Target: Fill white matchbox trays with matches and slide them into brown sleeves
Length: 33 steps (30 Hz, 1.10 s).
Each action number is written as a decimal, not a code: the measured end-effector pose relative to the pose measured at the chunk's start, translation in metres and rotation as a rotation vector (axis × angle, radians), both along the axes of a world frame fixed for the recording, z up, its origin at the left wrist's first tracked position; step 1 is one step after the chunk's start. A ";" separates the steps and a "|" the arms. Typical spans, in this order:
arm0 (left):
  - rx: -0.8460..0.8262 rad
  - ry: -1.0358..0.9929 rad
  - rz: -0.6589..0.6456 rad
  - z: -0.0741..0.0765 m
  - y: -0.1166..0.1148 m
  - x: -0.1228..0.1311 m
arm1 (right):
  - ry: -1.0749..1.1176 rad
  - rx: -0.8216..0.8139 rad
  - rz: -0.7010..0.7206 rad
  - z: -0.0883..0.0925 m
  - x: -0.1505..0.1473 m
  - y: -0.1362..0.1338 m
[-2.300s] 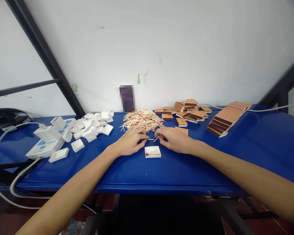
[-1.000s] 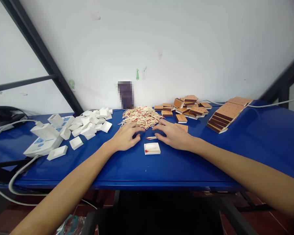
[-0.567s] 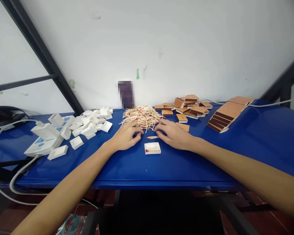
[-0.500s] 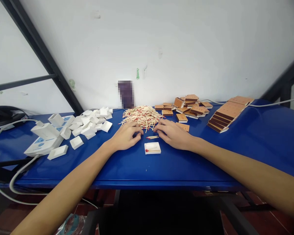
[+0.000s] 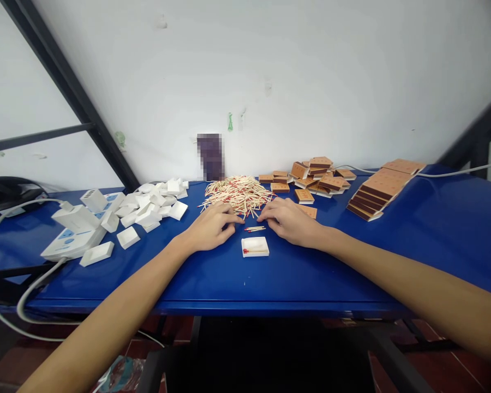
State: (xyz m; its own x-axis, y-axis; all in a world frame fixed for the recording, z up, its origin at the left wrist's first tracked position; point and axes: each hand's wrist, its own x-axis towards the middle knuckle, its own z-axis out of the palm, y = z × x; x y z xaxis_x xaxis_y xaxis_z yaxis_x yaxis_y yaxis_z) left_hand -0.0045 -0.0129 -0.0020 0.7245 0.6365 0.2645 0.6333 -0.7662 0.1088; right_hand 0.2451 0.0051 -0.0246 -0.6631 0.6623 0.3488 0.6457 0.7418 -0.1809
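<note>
My left hand [image 5: 211,227] lies palm down on the blue table [image 5: 270,278], fingers bent and pressed together on matches at the near edge of the match pile [image 5: 239,192]. My right hand [image 5: 291,220] mirrors it from the right, its thumb and fingers pinched on matches at the same edge. Two or three loose matches [image 5: 254,228] lie between the hands. Just in front of them sits a small white tray [image 5: 255,246] with a red-tipped match or two inside.
A heap of empty white trays [image 5: 153,208] lies left of the pile, beside a white device [image 5: 74,236] with a grey cable [image 5: 22,305]. Brown matchbox sleeves [image 5: 317,180] and a stack of flat brown sleeves [image 5: 378,191] sit to the right. The wall stands behind.
The right hand earlier held a single match over the tray. Both hands have since gone back to the pile's near edge, and loose matches now lie between them. The view shifted slightly.
</note>
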 end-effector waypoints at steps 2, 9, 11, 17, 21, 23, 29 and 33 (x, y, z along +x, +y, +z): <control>0.007 0.000 -0.007 0.000 0.000 0.000 | -0.005 0.009 -0.017 0.001 0.000 0.000; 0.014 -0.049 -0.027 0.001 0.001 0.000 | -0.017 0.013 -0.004 0.002 -0.004 0.001; 0.012 -0.054 -0.029 0.001 0.001 0.001 | -0.017 0.034 -0.002 0.001 -0.004 0.002; 0.011 -0.137 -0.006 -0.005 0.005 0.008 | -0.043 0.055 -0.016 0.004 -0.004 0.006; 0.004 -0.174 0.034 -0.008 0.011 0.014 | -0.055 0.043 0.005 0.006 -0.006 0.005; 0.009 -0.185 0.046 -0.009 0.014 0.016 | -0.049 0.020 0.000 0.006 -0.010 0.004; 0.036 -0.240 0.020 -0.010 0.015 0.013 | 0.044 -0.088 0.029 0.008 -0.018 -0.001; 0.097 -0.268 0.043 -0.008 0.012 0.012 | 0.053 -0.103 0.044 0.013 -0.015 -0.008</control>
State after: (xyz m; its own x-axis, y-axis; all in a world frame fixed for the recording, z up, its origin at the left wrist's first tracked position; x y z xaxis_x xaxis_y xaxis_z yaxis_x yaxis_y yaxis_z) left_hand 0.0071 -0.0012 -0.0101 0.5933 0.6276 0.5041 0.6244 -0.7540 0.2040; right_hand 0.2300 -0.0032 -0.0120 -0.6745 0.6675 0.3156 0.6006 0.7446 -0.2912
